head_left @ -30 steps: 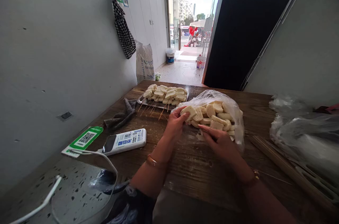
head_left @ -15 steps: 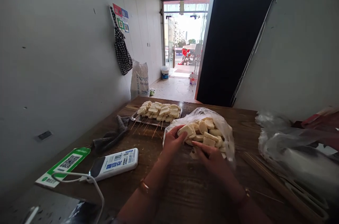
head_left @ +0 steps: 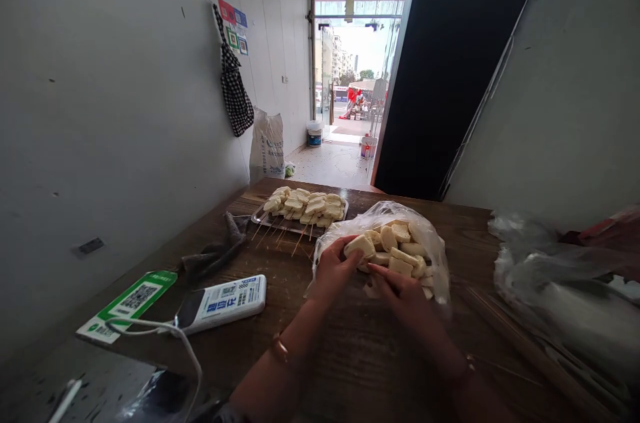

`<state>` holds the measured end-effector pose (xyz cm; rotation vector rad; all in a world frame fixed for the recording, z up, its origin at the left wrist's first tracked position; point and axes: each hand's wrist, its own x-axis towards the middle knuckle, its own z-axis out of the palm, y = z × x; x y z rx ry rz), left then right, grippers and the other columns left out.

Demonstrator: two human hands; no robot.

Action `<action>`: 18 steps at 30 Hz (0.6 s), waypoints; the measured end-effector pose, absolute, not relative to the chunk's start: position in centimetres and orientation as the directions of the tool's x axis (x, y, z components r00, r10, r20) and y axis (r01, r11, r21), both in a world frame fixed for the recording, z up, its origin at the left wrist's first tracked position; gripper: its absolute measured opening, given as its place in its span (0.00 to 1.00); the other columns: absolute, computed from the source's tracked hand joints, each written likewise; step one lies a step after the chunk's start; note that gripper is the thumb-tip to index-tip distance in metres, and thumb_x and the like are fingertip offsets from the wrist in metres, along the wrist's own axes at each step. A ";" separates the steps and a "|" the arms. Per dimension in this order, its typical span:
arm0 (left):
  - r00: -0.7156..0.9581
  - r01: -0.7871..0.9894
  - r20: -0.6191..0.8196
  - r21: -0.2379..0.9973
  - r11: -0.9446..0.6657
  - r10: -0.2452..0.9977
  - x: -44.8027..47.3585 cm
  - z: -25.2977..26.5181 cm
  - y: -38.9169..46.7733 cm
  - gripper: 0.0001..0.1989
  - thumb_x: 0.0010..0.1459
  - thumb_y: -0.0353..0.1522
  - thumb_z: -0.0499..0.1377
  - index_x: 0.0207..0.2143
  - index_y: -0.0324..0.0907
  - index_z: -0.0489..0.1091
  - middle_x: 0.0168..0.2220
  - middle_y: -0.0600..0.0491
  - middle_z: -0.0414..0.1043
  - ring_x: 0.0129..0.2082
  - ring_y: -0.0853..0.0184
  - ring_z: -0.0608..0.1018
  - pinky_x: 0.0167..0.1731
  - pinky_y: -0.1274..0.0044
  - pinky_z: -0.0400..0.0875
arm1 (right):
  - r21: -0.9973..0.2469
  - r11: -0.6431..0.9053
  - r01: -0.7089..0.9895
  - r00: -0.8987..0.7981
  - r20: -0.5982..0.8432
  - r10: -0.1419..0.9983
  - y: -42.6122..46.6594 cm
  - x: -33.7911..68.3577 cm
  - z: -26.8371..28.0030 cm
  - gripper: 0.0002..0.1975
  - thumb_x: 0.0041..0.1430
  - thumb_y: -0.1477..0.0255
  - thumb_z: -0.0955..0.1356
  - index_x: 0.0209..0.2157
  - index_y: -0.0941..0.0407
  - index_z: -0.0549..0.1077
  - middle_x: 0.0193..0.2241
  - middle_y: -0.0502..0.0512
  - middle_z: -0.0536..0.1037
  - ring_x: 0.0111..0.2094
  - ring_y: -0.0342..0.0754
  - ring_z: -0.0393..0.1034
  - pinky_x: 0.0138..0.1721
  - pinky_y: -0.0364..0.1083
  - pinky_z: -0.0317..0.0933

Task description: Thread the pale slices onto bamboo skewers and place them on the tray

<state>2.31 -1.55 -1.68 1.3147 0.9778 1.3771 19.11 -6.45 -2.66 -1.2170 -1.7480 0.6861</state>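
Note:
My left hand [head_left: 336, 271] is closed around a pale slice that looks like steamed bun [head_left: 360, 247], holding it above the near left side of a clear plastic bag [head_left: 437, 246]. Close by on the right, my right hand [head_left: 400, 289] has its fingers pinched together just below that slice; what they grip, if anything, is too small to make out. Several similar pale slices [head_left: 401, 265] fill the open bag. To the left of the bag, a metal tray [head_left: 256, 215] carries rows of skewered slices [head_left: 295, 203], their thin wooden sticks pointing toward me.
On the table's left lie a white payment device [head_left: 230, 303] with a cable, a green QR card [head_left: 131, 303] and a dark cloth [head_left: 215, 253]. Crumpled clear plastic [head_left: 545, 276] and large scissors [head_left: 575, 369] occupy the right side. A white sack [head_left: 267, 146] stands beyond.
The view has shifted slightly, so everything sits a little further right. Both hands keep nearly the same pose, the left still holding its slice and the right still pinched beside it.

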 end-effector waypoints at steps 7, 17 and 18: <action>0.121 -0.602 0.013 0.796 0.063 0.993 2.7 -1.2 -1.8 0.28 0.48 0.43 0.68 0.49 0.39 0.70 0.38 0.48 0.77 0.33 0.65 0.79 0.31 0.76 0.74 | -0.821 0.350 0.451 -0.104 0.341 0.934 -7.0 19.5 -2.0 0.18 0.61 0.67 0.65 0.51 0.55 0.77 0.48 0.56 0.79 0.49 0.56 0.75 0.51 0.55 0.69; 0.218 -0.714 0.048 0.688 0.126 0.975 2.9 -0.6 -2.4 0.20 0.49 0.39 0.69 0.40 0.35 0.74 0.40 0.45 0.78 0.38 0.62 0.79 0.42 0.70 0.76 | -0.792 0.399 0.462 -0.120 0.390 0.913 -6.9 19.2 -2.7 0.17 0.61 0.67 0.65 0.49 0.55 0.78 0.47 0.57 0.80 0.48 0.55 0.75 0.51 0.54 0.69; 0.203 -0.717 0.046 0.687 0.116 0.978 2.9 -0.7 -2.4 0.19 0.48 0.38 0.70 0.39 0.35 0.74 0.39 0.46 0.78 0.38 0.63 0.79 0.42 0.69 0.76 | -0.791 0.394 0.468 -0.113 0.389 0.915 -6.9 19.1 -2.7 0.17 0.61 0.66 0.65 0.48 0.55 0.78 0.46 0.57 0.80 0.47 0.55 0.76 0.50 0.54 0.69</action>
